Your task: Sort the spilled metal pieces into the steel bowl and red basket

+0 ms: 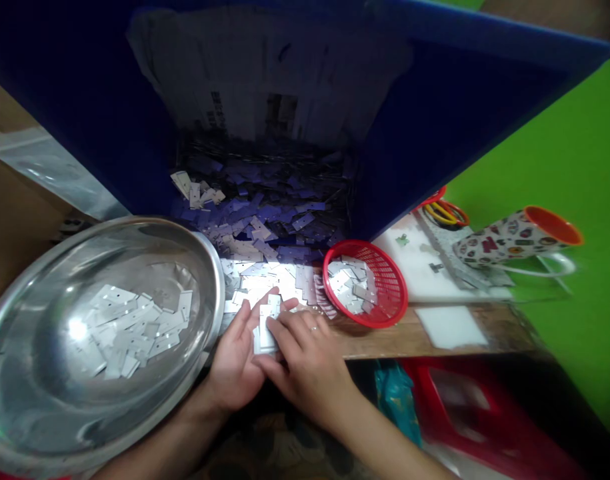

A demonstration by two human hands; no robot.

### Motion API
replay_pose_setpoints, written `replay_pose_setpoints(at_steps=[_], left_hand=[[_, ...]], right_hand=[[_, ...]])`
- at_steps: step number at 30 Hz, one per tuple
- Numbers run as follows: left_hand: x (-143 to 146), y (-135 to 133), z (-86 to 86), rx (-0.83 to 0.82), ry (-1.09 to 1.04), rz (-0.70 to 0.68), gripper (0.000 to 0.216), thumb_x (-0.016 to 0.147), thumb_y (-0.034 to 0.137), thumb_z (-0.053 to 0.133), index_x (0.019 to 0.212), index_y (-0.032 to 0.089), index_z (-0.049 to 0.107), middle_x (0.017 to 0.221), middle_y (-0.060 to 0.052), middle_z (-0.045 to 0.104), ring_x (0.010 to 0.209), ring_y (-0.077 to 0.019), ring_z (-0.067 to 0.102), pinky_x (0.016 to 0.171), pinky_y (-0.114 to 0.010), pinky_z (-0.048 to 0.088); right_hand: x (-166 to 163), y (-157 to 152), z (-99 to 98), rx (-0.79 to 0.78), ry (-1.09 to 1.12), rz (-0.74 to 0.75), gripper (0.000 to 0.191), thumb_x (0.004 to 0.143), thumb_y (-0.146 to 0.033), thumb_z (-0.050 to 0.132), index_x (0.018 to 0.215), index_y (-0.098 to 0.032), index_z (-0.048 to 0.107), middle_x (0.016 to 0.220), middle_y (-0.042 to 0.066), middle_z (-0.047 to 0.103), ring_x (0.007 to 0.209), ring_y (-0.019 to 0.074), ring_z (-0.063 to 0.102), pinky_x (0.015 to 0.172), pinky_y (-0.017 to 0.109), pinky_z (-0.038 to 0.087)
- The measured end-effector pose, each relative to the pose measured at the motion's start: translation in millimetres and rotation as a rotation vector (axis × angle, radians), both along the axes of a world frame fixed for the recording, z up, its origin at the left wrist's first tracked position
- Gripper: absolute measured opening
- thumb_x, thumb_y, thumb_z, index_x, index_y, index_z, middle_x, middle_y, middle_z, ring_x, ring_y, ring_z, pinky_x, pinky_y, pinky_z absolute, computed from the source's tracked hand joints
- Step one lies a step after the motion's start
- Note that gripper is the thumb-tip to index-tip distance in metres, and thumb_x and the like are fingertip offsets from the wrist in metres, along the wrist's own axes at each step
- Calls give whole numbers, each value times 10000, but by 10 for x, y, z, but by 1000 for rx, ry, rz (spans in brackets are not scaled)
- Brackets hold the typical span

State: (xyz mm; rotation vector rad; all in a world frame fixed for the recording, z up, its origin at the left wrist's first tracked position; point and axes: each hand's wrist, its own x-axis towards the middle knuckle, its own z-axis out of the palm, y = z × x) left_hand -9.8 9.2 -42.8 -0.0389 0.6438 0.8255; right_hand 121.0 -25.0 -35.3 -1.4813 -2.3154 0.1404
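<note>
Several small flat metal plates lie stacked in my left hand, whose palm is turned up around them. My right hand, with a ring on one finger, has its fingertips on the top of these plates. Just beyond both hands, many similar loose plates are spread under a bright light at the mouth of a blue box. More plates lie in the shadow inside that box. What the right fingertips pinch, if anything apart from the stack, is hidden.
A large steel basin holding loose plates stands at the left. On the right, a red plastic basket also holds plates. Beyond it are a patterned mug, a white pad and the wooden table edge.
</note>
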Motion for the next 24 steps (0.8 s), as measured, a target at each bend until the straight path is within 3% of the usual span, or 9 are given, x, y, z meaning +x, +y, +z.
replay_pose_setpoints(at_steps=[5, 8, 11, 14, 18, 21, 24], left_hand=[[41, 4, -18, -2, 21, 3, 494, 950, 348, 418, 1421, 202, 399, 1279, -109, 615, 1158, -231, 580, 1027, -389, 413], [50, -6, -52, -8, 17, -12, 495, 938, 296, 455, 1420, 195, 399, 1267, -110, 617, 1083, -210, 615, 924, -327, 484], [38, -25, -67, 1, 94, 12, 479, 895, 174, 521, 1370, 194, 466, 1203, -85, 646, 932, -150, 648, 736, -220, 516], [11, -43, -62, 10, 173, 8, 462, 838, 103, 580, 1288, 201, 547, 1115, -58, 676, 856, -131, 648, 691, -206, 515], [-18, -54, -53, 78, 147, -108, 394, 849, 140, 557, 1239, 189, 576, 1085, -74, 681, 777, -161, 652, 619, -257, 533], [-28, -51, -65, 54, 120, -140, 323, 906, 250, 496, 1199, 150, 587, 1038, -100, 687, 722, -174, 645, 602, -307, 545], [-31, -43, -91, 52, 135, -121, 266, 894, 247, 537, 1128, 145, 610, 993, -86, 693, 729, -165, 645, 633, -306, 552]], right_hand=[[-26, 4, -5, 22, -17, -7, 237, 902, -245, 541, 1100, -146, 626, 1028, 115, 665, 950, 265, 578, 849, 424, 460], [-7, 15, 2, 35, -19, -1, 216, 905, -180, 515, 1084, -154, 632, 1013, 109, 670, 925, 250, 596, 829, 413, 480], [48, 52, 47, -17, 42, -5, 245, 896, -232, 546, 1121, -153, 602, 1248, 140, 593, 1113, 288, 539, 924, 455, 453], [130, 123, 132, -148, 113, 28, 292, 855, -274, 616, 1118, -159, 560, 1421, 139, 463, 1297, 308, 400, 1038, 500, 367], [218, 221, 220, -309, 204, 67, 389, 786, -286, 709, 1106, -178, 516, 1294, 117, 571, 1303, 283, 399, 1045, 499, 357], [230, 249, 226, -290, 240, 70, 383, 812, -233, 670, 1158, -190, 511, 1189, 98, 621, 1258, 268, 440, 1035, 497, 353], [216, 246, 199, -247, 261, 89, 407, 850, -200, 617, 1238, -205, 497, 1200, 88, 611, 1218, 245, 462, 1039, 479, 342]])
